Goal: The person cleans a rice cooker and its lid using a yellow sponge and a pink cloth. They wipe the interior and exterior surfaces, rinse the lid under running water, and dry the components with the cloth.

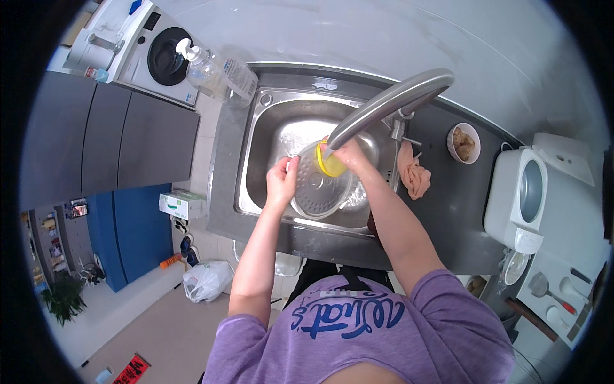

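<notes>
Over the steel sink [256, 160], my left hand [281, 179] grips the left rim of a round metal lid [318, 189] with small holes, held tilted above the basin. My right hand [348, 155] presses a yellow sponge [329, 164] against the lid's upper edge. The curved steel tap [384, 102] arches right over both hands and hides part of the sponge. Water and suds show in the basin below the lid.
A clear pump bottle [217, 73] stands at the sink's back left corner. A pinkish cloth [414, 176] hangs right of the basin, near a small bowl with food [464, 143]. A white rice cooker [521, 198] sits on the dark counter at right.
</notes>
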The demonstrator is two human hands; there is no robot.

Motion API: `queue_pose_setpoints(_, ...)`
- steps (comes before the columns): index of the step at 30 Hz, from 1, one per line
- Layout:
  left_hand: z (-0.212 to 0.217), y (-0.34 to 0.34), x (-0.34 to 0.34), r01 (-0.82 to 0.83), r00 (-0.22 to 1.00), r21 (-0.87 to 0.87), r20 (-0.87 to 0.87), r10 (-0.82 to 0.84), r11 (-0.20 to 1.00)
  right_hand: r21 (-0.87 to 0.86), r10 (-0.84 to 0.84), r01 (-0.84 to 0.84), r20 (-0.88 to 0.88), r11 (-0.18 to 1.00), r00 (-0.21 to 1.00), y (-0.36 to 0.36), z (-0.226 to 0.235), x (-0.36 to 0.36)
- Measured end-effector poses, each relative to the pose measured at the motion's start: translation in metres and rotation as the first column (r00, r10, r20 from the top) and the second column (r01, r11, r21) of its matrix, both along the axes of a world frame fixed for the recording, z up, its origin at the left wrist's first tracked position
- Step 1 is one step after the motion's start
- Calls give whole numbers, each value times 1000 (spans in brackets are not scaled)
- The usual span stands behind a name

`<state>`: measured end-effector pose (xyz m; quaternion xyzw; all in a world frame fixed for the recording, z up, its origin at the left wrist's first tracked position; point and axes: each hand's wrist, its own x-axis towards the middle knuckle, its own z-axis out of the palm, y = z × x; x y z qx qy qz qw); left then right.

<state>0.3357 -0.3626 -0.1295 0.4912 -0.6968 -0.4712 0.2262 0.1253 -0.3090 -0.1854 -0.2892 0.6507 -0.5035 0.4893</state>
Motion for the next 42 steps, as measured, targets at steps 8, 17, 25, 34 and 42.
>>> queue_pose_setpoints(8,-13,3,9,-144,979,82,-131,154,986,88,-190,186,42,979,981,13,-19,1)
queue_pose_setpoints(17,-20,17,12,-271,952,77,-123,279,959,62,-225,231,-90,971,970,35,-53,5)
queue_pose_setpoints(25,-24,20,14,-359,926,75,-100,365,930,145,-449,436,81,888,890,64,-77,32)
queue_pose_setpoints(34,-25,11,9,-477,854,51,-210,476,878,341,-550,459,251,820,796,77,-58,64)
queue_pose_setpoints(42,-58,18,-14,-543,840,-147,-111,531,827,305,-531,495,735,814,421,90,-14,105)
